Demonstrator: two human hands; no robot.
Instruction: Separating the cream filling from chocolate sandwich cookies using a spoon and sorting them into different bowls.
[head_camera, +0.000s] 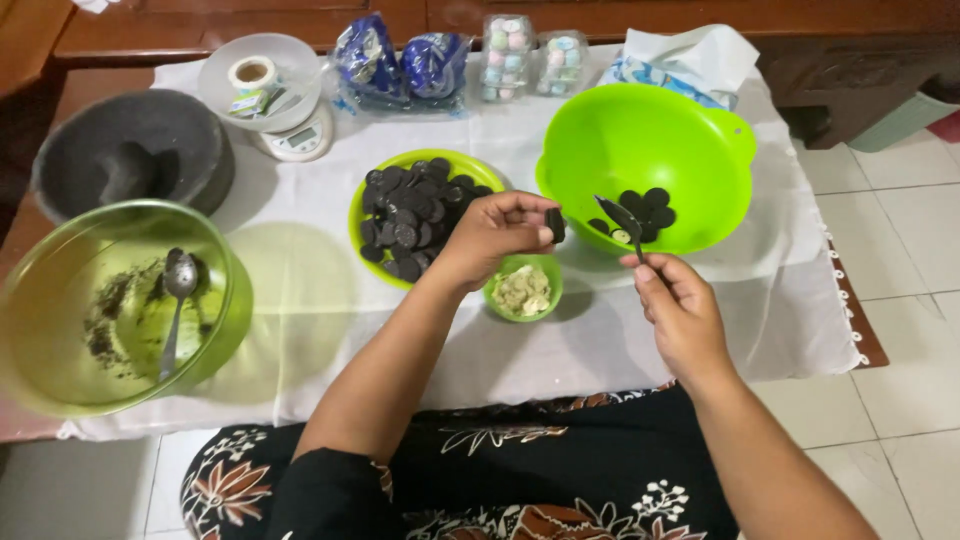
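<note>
My left hand (495, 235) holds a dark round cookie half (556, 224) between thumb and fingers, above a small green cup of pale cream (523, 289). My right hand (680, 305) grips a small knife (622, 222) whose blade points up toward the big green bowl (690, 130), where a few scraped dark cookie halves (642, 210) lie. Left of my hand, a green plate (470, 168) is heaped with several dark sandwich cookies (410, 215).
A clear green bowl (60, 300) with crumbs and a spoon (176, 300) stands at left, a stone mortar (130, 150) behind it. At the back sit a kitchen scale with a tape roll (270, 95), blue cookie packs (400, 62), candy tubs (530, 50) and a tissue bag (690, 60).
</note>
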